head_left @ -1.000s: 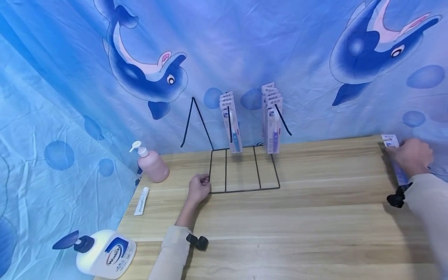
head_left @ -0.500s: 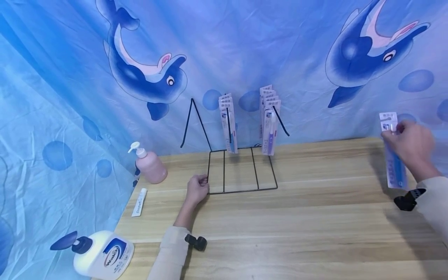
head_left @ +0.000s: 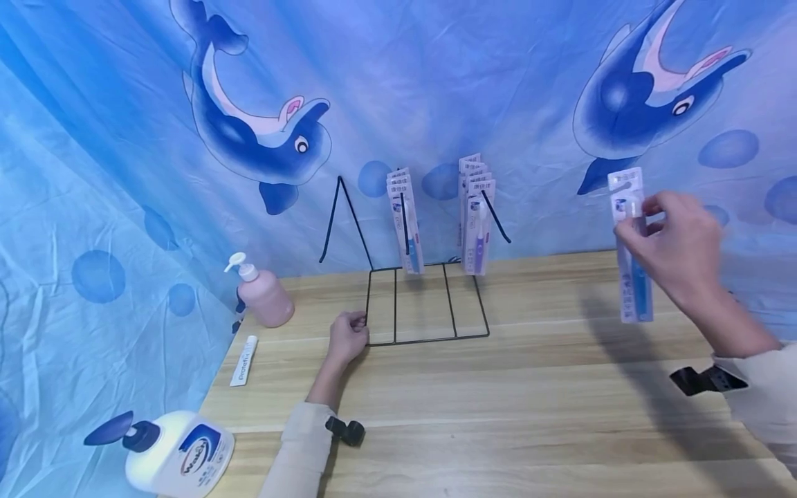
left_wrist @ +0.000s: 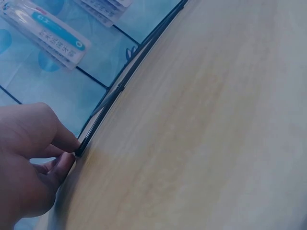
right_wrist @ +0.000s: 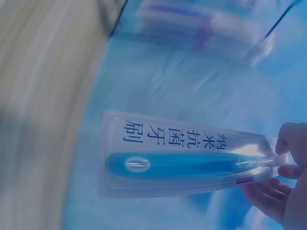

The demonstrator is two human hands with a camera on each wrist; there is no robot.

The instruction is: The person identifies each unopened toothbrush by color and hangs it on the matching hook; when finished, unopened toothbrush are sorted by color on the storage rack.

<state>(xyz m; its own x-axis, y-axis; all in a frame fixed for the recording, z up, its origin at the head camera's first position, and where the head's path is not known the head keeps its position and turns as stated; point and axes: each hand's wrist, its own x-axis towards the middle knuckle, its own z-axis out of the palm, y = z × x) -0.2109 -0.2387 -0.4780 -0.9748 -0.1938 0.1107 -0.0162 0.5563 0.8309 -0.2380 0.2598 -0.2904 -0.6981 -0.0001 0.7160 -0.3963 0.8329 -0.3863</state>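
A black wire display rack (head_left: pixel 429 341) stands on the wooden table. Packaged toothbrushes hang on two of its hooks: a blue-handled stack (head_left: pixel 407 232) in the middle and a purple-handled stack (head_left: pixel 478 235) on the right. The left hook (head_left: pixel 330 221) carries nothing. My left hand (head_left: pixel 349 337) pinches the rack's front left corner, as the left wrist view also shows. On the right, my right hand (head_left: pixel 681 242) holds a packaged blue toothbrush (right_wrist: pixel 177 165) upright above the table, pinched near its upper part between thumb and fingers.
On the left stand a pink pump bottle (head_left: pixel 266 297) and a large white pump bottle (head_left: pixel 187 453). Between them lies a white tube (head_left: pixel 244 361). A blue dolphin-print curtain (head_left: pixel 436 90) hangs directly behind the table.
My right hand has lifted the packaged toothbrush from the table's far right and carried it leftward toward the rack. My left hand keeps its hold on the rack's corner.
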